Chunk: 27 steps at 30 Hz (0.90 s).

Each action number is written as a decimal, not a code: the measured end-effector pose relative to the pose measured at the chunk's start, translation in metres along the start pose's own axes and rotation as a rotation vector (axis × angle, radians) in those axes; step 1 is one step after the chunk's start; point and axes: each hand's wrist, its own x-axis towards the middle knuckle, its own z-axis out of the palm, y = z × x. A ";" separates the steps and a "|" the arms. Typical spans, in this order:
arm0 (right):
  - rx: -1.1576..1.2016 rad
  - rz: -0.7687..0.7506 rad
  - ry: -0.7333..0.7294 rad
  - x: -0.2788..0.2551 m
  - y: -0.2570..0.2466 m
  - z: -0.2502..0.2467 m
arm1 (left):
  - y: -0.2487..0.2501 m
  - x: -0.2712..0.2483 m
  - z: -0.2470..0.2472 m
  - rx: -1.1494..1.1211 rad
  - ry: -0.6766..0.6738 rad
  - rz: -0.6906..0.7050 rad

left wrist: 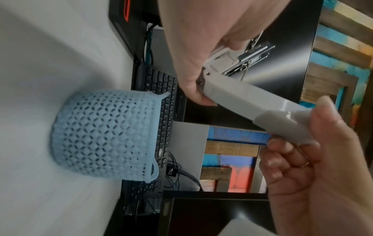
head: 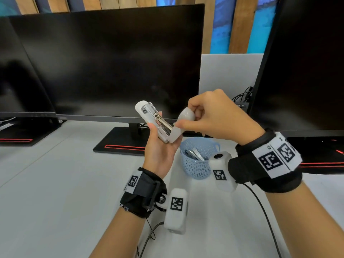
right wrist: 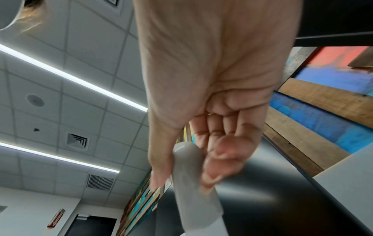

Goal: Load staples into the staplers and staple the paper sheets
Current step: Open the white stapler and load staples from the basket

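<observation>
While stapler (head: 160, 123) hung open above desk, I had left hand (head: 161, 148) gripping base, metal channel running up-left, exposed. Right hand (head: 214, 116) pinched lid (head: 183, 120), swung right. Basket (head: 195, 164) of staples sat just below, nearer right hand.

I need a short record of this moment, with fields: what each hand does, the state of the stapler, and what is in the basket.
left hand: holds the white stapler by its base
right hand: pinches the stapler's top cover, swung open
stapler state: open, metal magazine exposed
blue basket: on the desk, metal staple strips inside
paper sheets: not visible
</observation>
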 end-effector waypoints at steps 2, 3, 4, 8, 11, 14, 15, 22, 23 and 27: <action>0.089 0.026 0.013 0.000 0.001 -0.003 | 0.002 0.000 0.001 -0.025 0.004 -0.025; 0.151 0.041 0.007 0.000 0.002 -0.004 | 0.003 0.000 0.001 -0.022 0.001 -0.033; 0.216 0.052 -0.004 0.000 0.003 -0.003 | 0.003 0.000 0.001 -0.004 -0.008 -0.038; 0.361 0.064 0.036 0.002 0.008 0.003 | -0.001 -0.003 0.003 0.141 -0.066 -0.056; 0.344 0.103 0.084 0.005 0.016 0.004 | -0.003 -0.005 0.004 0.128 -0.122 -0.085; 0.234 0.129 -0.002 0.005 0.025 0.003 | 0.000 -0.006 0.005 0.157 -0.163 -0.091; 0.224 0.114 -0.051 0.005 0.027 0.002 | 0.000 -0.006 0.005 0.182 -0.172 -0.095; 0.260 0.087 -0.141 0.005 0.031 0.002 | 0.001 -0.014 0.012 0.225 -0.186 -0.203; 0.250 0.094 -0.105 0.005 0.031 0.003 | 0.001 -0.014 0.013 0.205 -0.195 -0.212; 0.337 0.206 0.119 0.006 0.032 0.008 | 0.003 -0.014 0.014 0.159 -0.272 -0.239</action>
